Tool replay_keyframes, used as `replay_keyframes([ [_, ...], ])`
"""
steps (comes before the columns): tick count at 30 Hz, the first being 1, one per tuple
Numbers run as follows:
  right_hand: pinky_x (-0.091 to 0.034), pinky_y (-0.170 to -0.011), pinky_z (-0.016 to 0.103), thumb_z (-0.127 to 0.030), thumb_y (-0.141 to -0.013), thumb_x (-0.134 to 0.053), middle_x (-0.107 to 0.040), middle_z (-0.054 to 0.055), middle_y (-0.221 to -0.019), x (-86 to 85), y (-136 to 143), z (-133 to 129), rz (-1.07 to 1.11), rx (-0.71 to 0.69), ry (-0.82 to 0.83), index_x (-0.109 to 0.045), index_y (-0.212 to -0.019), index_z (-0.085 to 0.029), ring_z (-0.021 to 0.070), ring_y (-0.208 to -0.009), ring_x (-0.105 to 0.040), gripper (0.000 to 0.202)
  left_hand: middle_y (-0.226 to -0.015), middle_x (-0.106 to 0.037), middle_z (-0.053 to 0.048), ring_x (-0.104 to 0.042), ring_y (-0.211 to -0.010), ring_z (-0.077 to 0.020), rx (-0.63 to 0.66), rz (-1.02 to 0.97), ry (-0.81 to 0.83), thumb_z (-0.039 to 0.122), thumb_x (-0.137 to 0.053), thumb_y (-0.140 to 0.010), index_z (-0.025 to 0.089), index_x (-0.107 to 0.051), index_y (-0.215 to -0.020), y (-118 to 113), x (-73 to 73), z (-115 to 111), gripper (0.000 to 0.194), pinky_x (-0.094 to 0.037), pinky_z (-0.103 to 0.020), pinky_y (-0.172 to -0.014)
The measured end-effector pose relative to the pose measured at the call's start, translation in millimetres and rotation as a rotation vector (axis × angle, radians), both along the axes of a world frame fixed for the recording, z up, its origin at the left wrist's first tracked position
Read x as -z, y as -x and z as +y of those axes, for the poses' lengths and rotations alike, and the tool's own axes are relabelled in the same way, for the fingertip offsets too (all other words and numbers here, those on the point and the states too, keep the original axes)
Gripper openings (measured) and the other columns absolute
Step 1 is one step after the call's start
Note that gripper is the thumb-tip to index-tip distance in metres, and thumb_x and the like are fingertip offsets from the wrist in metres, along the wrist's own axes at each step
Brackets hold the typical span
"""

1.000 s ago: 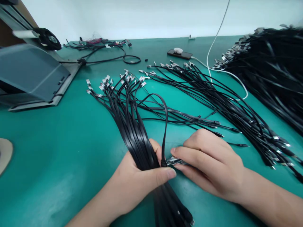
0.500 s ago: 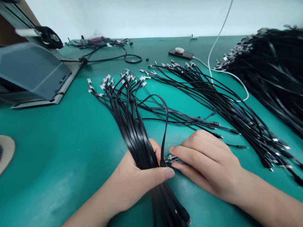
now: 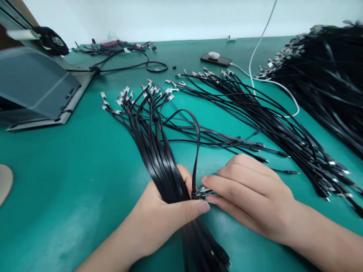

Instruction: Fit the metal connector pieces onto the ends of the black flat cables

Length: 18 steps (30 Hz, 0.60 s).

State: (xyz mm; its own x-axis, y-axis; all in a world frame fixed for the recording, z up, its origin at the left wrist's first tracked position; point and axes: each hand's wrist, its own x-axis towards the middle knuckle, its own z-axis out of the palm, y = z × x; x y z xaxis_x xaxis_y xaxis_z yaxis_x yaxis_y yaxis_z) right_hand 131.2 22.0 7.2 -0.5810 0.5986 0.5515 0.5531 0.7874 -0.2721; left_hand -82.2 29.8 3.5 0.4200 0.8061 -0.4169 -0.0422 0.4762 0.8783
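My left hand [image 3: 170, 219] is wrapped round a thick bundle of flat black cables [image 3: 161, 166], its thumb lying across the front. White-tagged ends fan out on the far side of the bundle, and darker plug ends hang below the hand. One cable [image 3: 197, 151] loops away from the rest, its moulded end standing beside my left thumb. Between the fingertips of my right hand [image 3: 252, 196] is a small silver metal clipper [image 3: 204, 191], its tip touching that moulded end. The clipper's rear part is hidden by my fingers.
Loose black cables [image 3: 255, 109] lie behind my right hand, with a large cable pile [image 3: 334, 71] at the right. A phone [image 3: 216, 59] with a white cord sits at the back. A grey machine [image 3: 36, 83] and a wire tangle [image 3: 116, 47] are at the left.
The view has shifted slightly, so the machine and the items behind sit a little further left and higher. Both hands keep their grip, and the clipper stays at the cable end.
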Motion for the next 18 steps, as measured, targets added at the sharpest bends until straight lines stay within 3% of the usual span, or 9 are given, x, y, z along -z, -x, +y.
replay_keyframes([
  [18, -0.045, -0.067, 0.034, -0.017, -0.097, -0.060, -0.066, 0.006, -0.083, 1.6, 0.4, 0.0, 0.015, -0.007, 0.063, -0.063, -0.110, -0.013, 0.0184, -0.074, -0.058, 0.014, -0.070, -0.054, 0.004, -0.048, -0.067, -0.0121, 0.007, -0.007, -0.003, 0.018, -0.087, -0.064, 0.021, -0.055, -0.072, -0.8, -0.4, 2.1, 0.033, -0.037, -0.023, -0.057],
])
